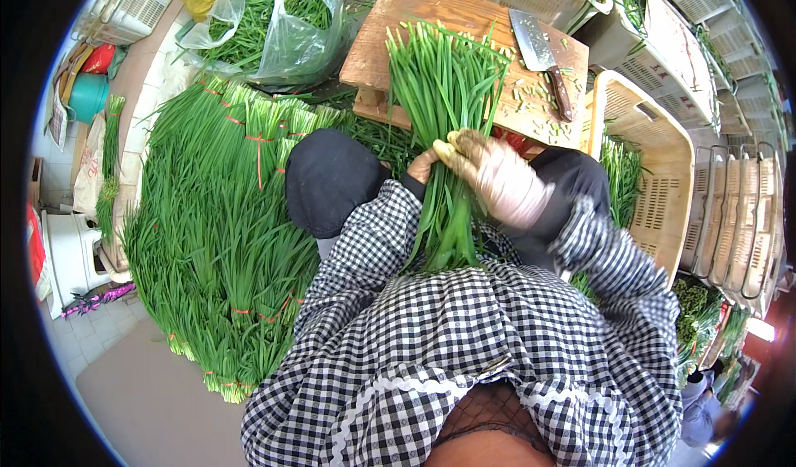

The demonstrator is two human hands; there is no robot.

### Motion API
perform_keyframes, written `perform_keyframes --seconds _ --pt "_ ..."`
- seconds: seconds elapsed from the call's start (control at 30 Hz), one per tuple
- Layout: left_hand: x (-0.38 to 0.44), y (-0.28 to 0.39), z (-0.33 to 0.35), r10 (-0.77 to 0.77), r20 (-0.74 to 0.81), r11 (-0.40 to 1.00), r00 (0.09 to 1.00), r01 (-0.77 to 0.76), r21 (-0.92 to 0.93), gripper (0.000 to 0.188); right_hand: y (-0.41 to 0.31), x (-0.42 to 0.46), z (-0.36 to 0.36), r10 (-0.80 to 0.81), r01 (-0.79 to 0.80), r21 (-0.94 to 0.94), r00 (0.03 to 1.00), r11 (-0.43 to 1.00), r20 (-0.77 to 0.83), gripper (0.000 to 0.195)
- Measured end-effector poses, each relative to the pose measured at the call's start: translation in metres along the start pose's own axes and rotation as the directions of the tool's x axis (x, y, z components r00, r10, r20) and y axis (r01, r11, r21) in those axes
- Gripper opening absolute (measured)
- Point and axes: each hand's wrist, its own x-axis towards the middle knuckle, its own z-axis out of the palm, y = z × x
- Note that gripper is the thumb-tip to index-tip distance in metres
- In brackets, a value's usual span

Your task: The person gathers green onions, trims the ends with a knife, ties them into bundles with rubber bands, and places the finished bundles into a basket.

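Note:
A loose bunch of garlic chives (444, 87) stands in front of my body, its pale cut ends leaning on the wooden board and its leaf tips hanging toward my lap. My left hand (423, 166) grips the bunch around its middle from the left side. Across the front of the same bunch lies my right hand (497, 174), in a soiled pale glove and blurred by motion. Its fingertips meet the leaves close to my left fingers; whether they grip is hidden by the blur. A cleaver (540, 50) with a wooden handle rests on the board's right part.
Cut chive bits lie on the wooden board (379, 50). Tied chive bundles (217, 218) are heaped at my left. An open plastic bag (292, 50) of loose chives stands beyond them. On my right is a cream plastic crate (665, 187) with chives; more crates (659, 62) stand behind.

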Motion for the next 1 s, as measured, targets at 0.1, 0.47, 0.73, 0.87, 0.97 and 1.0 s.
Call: perform_keyframes --seconds 0.1,0.47,0.73,0.87,0.97,1.0 --pt "0.000 0.003 -0.016 -0.064 0.010 0.998 0.998 0.064 0.011 0.059 -0.014 -0.012 0.003 0.107 -0.110 -0.098 0.993 0.989 -0.044 0.061" --pt "0.001 0.034 -0.034 -0.307 -0.112 0.863 0.945 0.326 0.386 0.050 -0.006 -0.012 -0.021 -0.151 0.289 0.507 0.943 0.812 -0.296 0.030" --pt "-0.049 0.045 0.046 -0.054 -0.071 0.727 0.996 0.088 0.681 0.050 0.150 0.036 -0.004 0.653 -0.568 0.437 0.754 0.698 -0.064 0.094" --pt "-0.095 0.077 0.076 0.021 -0.187 0.648 0.982 0.129 0.751 0.047 0.139 0.056 0.012 0.634 -0.590 0.523 0.764 0.615 0.117 0.061" --pt "-0.120 0.094 0.095 0.048 -0.136 0.608 0.990 0.080 0.790 0.050 0.116 0.066 0.006 0.571 -0.525 0.459 0.820 0.717 0.046 0.039" --pt "-0.128 0.098 0.100 0.038 -0.207 0.535 0.978 0.155 0.831 0.054 0.113 0.069 0.008 0.542 -0.485 0.435 0.841 0.758 -0.006 0.035"
